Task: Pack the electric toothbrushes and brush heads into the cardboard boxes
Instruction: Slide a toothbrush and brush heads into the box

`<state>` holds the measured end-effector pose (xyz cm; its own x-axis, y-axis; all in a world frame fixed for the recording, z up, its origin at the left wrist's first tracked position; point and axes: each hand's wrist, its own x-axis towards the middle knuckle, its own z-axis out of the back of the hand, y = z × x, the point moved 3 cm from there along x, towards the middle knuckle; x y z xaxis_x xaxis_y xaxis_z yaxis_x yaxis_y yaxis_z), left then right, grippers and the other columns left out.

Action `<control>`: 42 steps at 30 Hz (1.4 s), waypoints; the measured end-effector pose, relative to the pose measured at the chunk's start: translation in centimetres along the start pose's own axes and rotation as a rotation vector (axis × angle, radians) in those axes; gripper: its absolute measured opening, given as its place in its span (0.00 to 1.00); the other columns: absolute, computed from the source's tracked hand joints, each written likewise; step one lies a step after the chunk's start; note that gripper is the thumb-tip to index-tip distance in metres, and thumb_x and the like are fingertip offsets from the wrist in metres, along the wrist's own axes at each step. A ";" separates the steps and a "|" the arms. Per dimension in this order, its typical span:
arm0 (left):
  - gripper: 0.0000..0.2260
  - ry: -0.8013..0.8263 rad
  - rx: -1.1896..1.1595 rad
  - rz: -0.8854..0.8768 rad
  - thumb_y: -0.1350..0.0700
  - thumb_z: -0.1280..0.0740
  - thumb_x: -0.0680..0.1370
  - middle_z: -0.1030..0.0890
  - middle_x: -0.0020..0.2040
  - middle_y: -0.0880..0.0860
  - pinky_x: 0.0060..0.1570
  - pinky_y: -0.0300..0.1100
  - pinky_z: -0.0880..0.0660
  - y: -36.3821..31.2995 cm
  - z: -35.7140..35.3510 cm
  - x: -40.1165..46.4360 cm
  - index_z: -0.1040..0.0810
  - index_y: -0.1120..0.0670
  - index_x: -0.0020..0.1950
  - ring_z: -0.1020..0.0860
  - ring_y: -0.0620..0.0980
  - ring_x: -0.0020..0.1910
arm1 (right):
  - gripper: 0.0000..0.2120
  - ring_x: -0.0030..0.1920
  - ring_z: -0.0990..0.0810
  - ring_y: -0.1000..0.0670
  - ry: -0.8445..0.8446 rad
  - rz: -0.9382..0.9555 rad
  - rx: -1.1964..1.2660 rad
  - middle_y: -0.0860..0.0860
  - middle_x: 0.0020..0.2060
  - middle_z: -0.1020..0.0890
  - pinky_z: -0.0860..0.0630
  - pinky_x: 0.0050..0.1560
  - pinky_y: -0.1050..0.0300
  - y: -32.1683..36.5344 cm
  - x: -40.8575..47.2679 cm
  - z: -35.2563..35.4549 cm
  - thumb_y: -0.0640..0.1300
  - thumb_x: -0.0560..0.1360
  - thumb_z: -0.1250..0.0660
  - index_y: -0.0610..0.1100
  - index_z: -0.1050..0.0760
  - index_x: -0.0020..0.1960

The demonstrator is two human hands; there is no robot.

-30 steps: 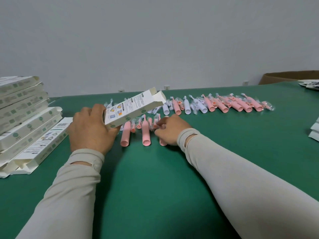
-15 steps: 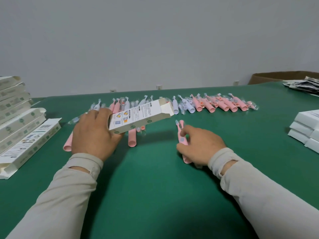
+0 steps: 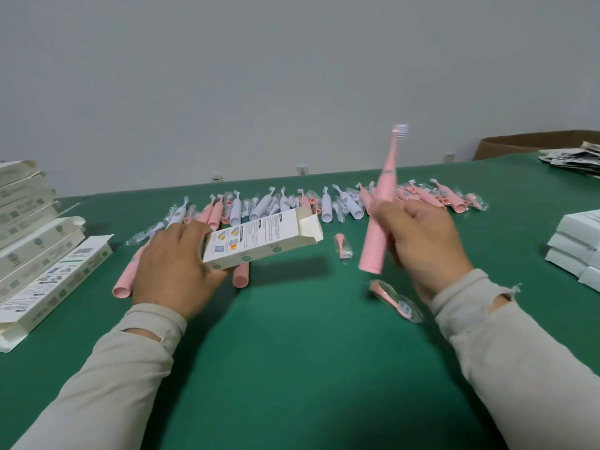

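My left hand [image 3: 172, 267] grips a white printed cardboard box [image 3: 259, 240] just above the green table [image 3: 292, 352], its open flap end pointing right. My right hand [image 3: 422, 245] holds a pink electric toothbrush [image 3: 378, 216] upright in the air, brush head at the top. Two wrapped pink brush heads lie on the table, one [image 3: 343, 245] between the box and the toothbrush, the other [image 3: 394, 300] just below my right hand. A row of several pink and white toothbrushes and wrapped heads [image 3: 324, 203] lies across the table behind.
A stack of open white boxes [image 3: 29, 228] stands at the left edge, with one long box [image 3: 55, 284] lying in front. Closed white boxes [image 3: 581, 248] are piled at the right. A brown carton [image 3: 532, 146] and a paper pile [image 3: 574, 159] sit far right.
My right hand has lifted the pink toothbrush off the table and swung it upright. The left hand keeps the box in about the same place. The camera view has shifted right.
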<state>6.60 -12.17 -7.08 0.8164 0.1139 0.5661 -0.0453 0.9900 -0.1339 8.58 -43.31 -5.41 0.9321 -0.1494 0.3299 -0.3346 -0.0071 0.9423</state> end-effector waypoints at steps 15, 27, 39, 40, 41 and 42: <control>0.31 -0.005 -0.032 -0.106 0.46 0.19 0.65 0.22 0.53 0.57 0.51 0.54 0.28 -1.7 0.3 -0.6 0.25 0.56 0.62 0.27 0.60 0.52 | 0.06 0.26 0.32 0.56 0.319 -0.076 0.084 0.54 0.25 0.25 0.35 0.26 0.64 -1.0 -1.1 -1.7 0.49 0.69 0.23 0.47 0.13 0.42; 0.26 -0.007 0.022 -0.009 0.46 0.23 0.68 0.23 0.51 0.57 0.49 0.54 0.27 -1.2 0.3 -0.4 0.25 0.55 0.60 0.27 0.60 0.50 | 0.05 0.41 0.14 0.48 0.019 -0.123 0.515 0.40 0.43 0.15 0.18 0.40 0.59 -0.7 0.5 0.0 0.33 0.81 0.38 0.38 0.28 0.56; 0.29 0.008 0.005 -0.109 0.42 0.21 0.66 0.23 0.52 0.56 0.48 0.52 0.27 -1.5 0.0 -0.6 0.26 0.53 0.60 0.27 0.57 0.49 | 0.07 0.32 0.19 0.57 0.391 0.177 -0.404 0.54 0.38 0.16 0.24 0.38 0.63 -1.3 -1.4 -2.2 0.42 0.80 0.34 0.53 0.20 0.51; 0.29 0.014 0.000 -0.107 0.41 0.22 0.67 0.23 0.52 0.56 0.48 0.52 0.28 -1.4 -0.1 -0.6 0.26 0.53 0.60 0.27 0.57 0.49 | 0.08 0.34 0.18 0.57 0.392 0.210 -0.469 0.55 0.38 0.16 0.23 0.42 0.62 -1.1 -1.4 -2.0 0.42 0.80 0.34 0.55 0.21 0.54; 0.28 0.022 -0.005 -0.107 0.41 0.22 0.67 0.23 0.52 0.55 0.48 0.52 0.28 -1.3 -0.2 -0.6 0.26 0.53 0.60 0.27 0.56 0.49 | 0.09 0.36 0.18 0.58 0.400 0.245 -0.535 0.56 0.37 0.17 0.23 0.44 0.62 -1.0 -1.4 -1.9 0.42 0.80 0.34 0.55 0.21 0.56; 0.28 0.029 -0.009 -0.109 0.41 0.22 0.67 0.23 0.53 0.55 0.49 0.53 0.28 -1.3 -0.3 -0.6 0.26 0.52 0.60 0.27 0.56 0.50 | 0.10 0.37 0.18 0.59 0.410 0.277 -0.584 0.57 0.37 0.18 0.24 0.45 0.64 -0.7 -1.5 -1.8 0.43 0.80 0.33 0.54 0.21 0.58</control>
<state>6.29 -13.56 -7.46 0.8323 0.0031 0.5543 0.0499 0.9955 -0.0804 7.64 -41.27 -6.51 0.8400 0.3100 0.4453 -0.5420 0.5183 0.6615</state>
